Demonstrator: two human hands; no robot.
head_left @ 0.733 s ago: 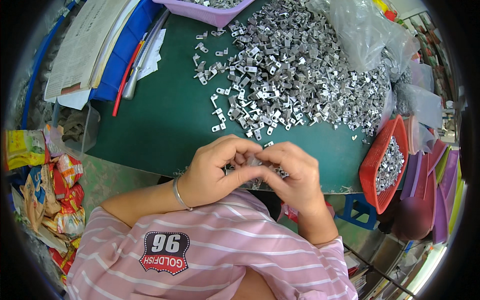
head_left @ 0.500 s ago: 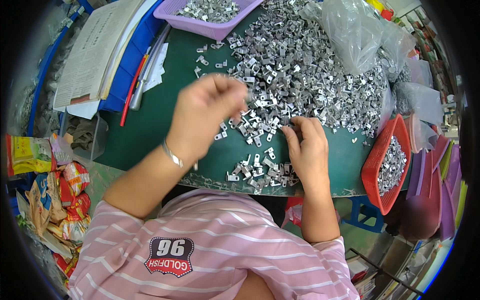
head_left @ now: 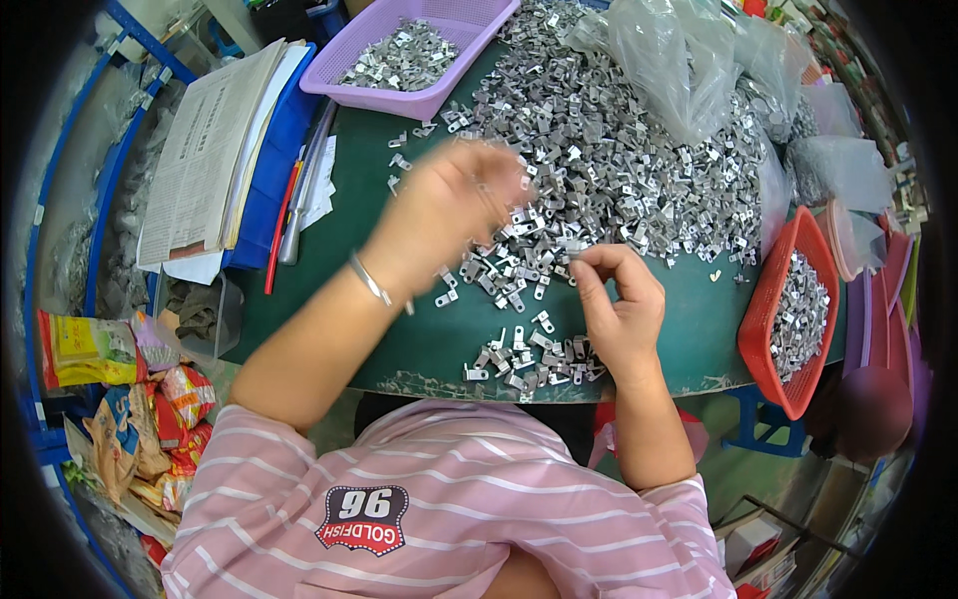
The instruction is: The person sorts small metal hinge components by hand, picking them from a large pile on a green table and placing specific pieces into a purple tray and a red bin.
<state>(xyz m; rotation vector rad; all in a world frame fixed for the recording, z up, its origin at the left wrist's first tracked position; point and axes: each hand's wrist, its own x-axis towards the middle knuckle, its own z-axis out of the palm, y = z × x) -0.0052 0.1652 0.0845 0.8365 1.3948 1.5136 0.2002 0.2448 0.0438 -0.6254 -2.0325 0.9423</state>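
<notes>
A big heap of small silvery metal brackets, bent and with holes, covers the green table in front of me. My left hand hovers over the heap's left edge, fingers curled; motion blur hides whether they hold anything. At the heap's near edge, my right hand pinches a small metal bracket between thumb and forefinger. A smaller group of brackets lies at the table's front edge, just left of my right wrist.
A purple basket with brackets stands at the back left; a red basket with more sits at the right edge. Clear plastic bags lie on the heap. Left are a blue tray with papers and a red pen.
My left hand has moved right, further over the heap. My right hand stays by the near edge, its fingers now pinched around a bracket. The whole view has shifted slightly.
</notes>
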